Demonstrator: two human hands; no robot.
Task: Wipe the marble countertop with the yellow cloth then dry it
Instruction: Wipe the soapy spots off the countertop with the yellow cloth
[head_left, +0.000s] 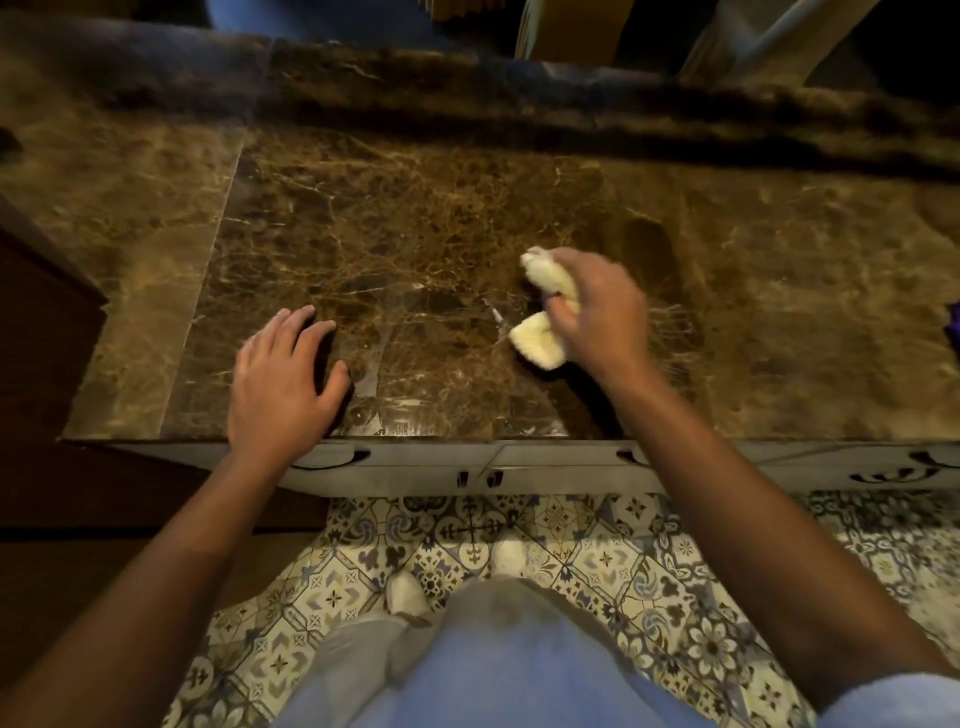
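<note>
Dark brown marble countertop (415, 218) fills the upper half of the view, polished and shot through with pale gold and white veins, a straight seam running down its left part and a raised marble ledge (467, 88) along the far edge. Wet, glossy streaks show on the stone near the front edge between the two hands. On the left, the left hand (283, 379) lies palm down on the stone close to the front edge, fingers straight and slightly spread, holding nothing. To the right, the right hand (597, 306) grips the yellow cloth (537, 340), a soft, fluffy, pale yellow wad bunched in the fist, with one lobe poking out by the fingers and another below the thumb, touching the marble. Beneath the counter run pale drawer fronts (545, 462) with dark curved handles, and below them a patterned tile floor (571, 545) in cream, grey and blue
</note>
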